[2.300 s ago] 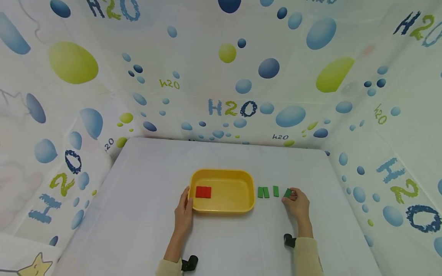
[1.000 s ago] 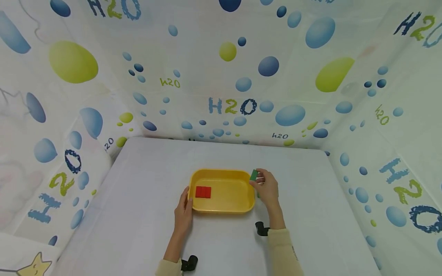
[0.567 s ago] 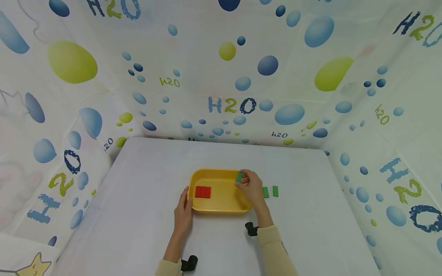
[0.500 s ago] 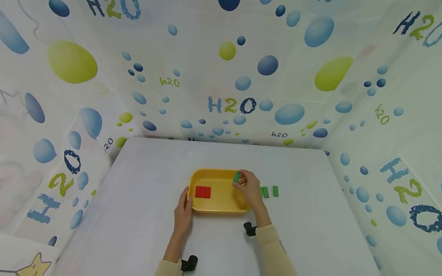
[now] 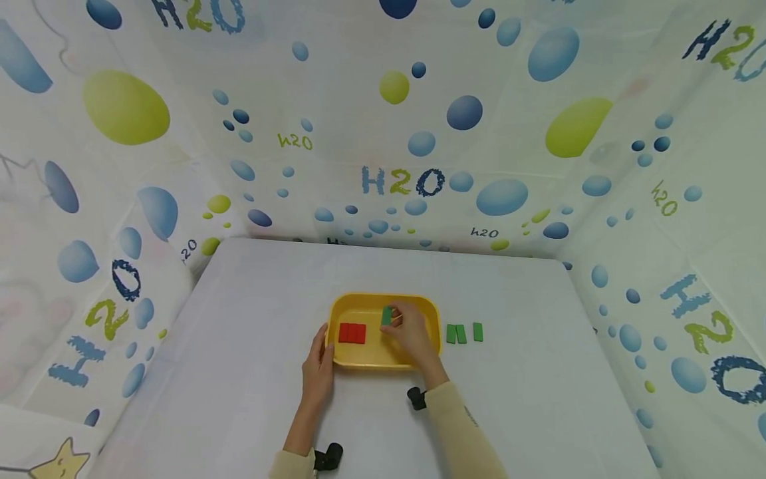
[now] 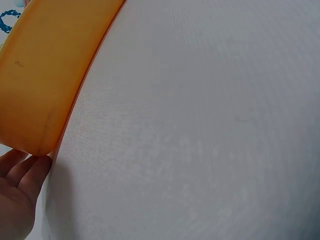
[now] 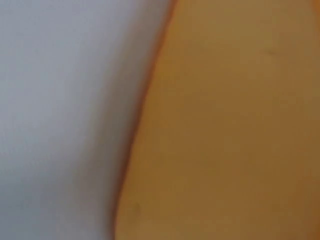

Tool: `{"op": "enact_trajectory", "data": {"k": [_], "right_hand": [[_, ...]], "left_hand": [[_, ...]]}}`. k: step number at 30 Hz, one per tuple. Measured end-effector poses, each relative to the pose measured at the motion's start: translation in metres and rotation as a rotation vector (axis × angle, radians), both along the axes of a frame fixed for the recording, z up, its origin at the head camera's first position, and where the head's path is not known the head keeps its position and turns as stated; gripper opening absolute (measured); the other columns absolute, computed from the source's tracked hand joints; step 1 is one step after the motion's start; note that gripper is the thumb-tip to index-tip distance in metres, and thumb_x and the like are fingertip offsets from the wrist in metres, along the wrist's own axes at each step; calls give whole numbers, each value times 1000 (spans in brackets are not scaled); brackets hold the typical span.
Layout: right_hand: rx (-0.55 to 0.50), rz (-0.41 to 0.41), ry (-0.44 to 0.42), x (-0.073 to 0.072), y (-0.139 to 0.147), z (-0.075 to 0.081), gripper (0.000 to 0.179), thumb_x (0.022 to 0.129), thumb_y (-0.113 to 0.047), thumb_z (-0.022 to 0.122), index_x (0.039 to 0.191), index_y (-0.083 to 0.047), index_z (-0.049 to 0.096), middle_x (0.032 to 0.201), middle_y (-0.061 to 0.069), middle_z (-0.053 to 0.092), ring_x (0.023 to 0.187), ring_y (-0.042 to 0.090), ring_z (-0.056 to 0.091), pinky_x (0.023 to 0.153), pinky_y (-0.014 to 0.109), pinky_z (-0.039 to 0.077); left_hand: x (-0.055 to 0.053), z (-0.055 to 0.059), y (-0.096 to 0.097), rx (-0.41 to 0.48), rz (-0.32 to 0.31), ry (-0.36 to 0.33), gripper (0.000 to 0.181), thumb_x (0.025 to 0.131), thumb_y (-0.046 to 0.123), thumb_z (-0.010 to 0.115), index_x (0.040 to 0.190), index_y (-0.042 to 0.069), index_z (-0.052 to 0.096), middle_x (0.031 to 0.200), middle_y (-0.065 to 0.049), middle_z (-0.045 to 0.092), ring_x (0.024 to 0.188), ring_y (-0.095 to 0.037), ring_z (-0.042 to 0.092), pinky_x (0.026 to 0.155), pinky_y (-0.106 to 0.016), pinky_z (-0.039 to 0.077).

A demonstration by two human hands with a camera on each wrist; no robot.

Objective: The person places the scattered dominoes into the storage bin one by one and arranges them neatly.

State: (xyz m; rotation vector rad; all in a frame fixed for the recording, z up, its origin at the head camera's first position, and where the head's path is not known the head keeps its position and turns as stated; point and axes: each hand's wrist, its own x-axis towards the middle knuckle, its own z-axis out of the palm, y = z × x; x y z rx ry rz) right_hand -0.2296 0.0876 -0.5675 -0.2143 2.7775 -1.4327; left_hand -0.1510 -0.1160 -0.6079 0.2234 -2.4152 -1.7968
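Observation:
My right hand pinches a small green rectangular tile between thumb and fingers, over the inside of the yellow tray. Red tiles lie side by side in the tray's left half, left of the green one. At the tray's left end my left hand rests against the outer wall. The left wrist view has its extended fingers touching the end of the tray. Only the tray's outer wall and white tabletop fill the blurred right wrist view; the right hand is out of it.
Three more green tiles lie in a loose row on the white table, just right of the tray. White sheets printed with coloured bubbles and "H2O" enclose the table's back and sides.
The right hand has carried a green tile from the table's right side leftward, past the tray's right rim, to over its middle. The left hand and the red tiles stay in place.

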Motion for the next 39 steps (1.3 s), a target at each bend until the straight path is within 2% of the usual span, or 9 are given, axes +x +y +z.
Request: {"op": "enact_trajectory", "data": {"k": [15, 29, 39], "right_hand": [[104, 96, -64, -8, -23, -17, 41, 75, -6, 83, 112, -1, 65, 81, 4, 59, 70, 12, 51, 65, 23, 48], [153, 112, -145, -6, -34, -19, 41, 77, -10, 82, 113, -2, 64, 84, 3, 55, 81, 17, 50, 74, 29, 48], [174, 122, -139, -8, -34, -23, 41, 75, -11, 84, 110, -2, 66, 82, 2, 53, 81, 17, 49, 73, 28, 47]], "left_hand": [[-1, -5, -1, -8, 3, 16, 47, 105, 22, 42, 152, 22, 36, 155, -12, 39, 143, -30, 37, 115, -45, 34], [-1, -5, -1, -3, 4, 8, 47, 105, 23, 42, 152, 22, 36, 155, -11, 38, 143, -30, 37, 115, -45, 34], [-2, -5, -1, -17, 1, 8, 47, 105, 23, 41, 152, 21, 35, 155, -12, 38, 143, -31, 37, 115, -47, 34]]}}
